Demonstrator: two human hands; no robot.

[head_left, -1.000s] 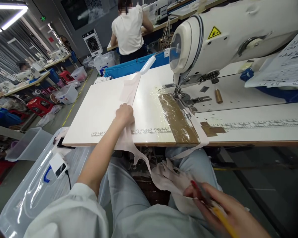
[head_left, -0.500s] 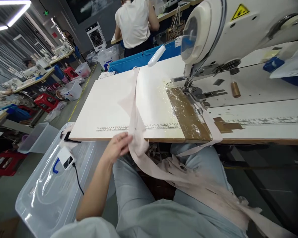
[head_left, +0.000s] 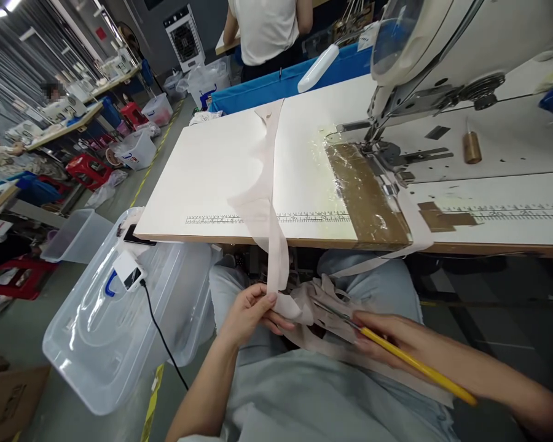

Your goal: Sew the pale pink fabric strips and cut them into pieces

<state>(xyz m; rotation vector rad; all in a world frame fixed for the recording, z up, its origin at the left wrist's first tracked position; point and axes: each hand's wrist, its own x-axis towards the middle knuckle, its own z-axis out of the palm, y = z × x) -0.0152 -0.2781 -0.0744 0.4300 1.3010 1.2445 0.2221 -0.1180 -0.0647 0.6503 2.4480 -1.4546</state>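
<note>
My left hand (head_left: pixel 253 310) is closed, thumb and fingers pinching a pale pink fabric strip (head_left: pixel 276 258) in front of the table edge. The strip runs up over the white tabletop and hangs down into a loose bundle of the same fabric (head_left: pixel 320 301) on my lap. My right hand (head_left: pixel 396 337) grips a yellow-handled tool (head_left: pixel 419 366) with a slim metal end; its exact kind is unclear. The metal end points left, against or just above the bundle. Another length of strip (head_left: pixel 415 218) comes from the sewing machine (head_left: pixel 442 67) and droops over the edge.
The white table (head_left: pixel 221 178) carries a printed ruler, brown tape (head_left: pixel 366 196) and a wooden-handled tool (head_left: pixel 472 146). A clear lidded bin (head_left: pixel 92 331) at my left holds a white device (head_left: pixel 129 270) with a black cable. A person in white (head_left: pixel 270 31) stands beyond the blue cloth.
My left hand has drawn the strip down and nearer my lap. My right hand, out of view before, now appears with the yellow-handled tool. The view has shifted slightly.
</note>
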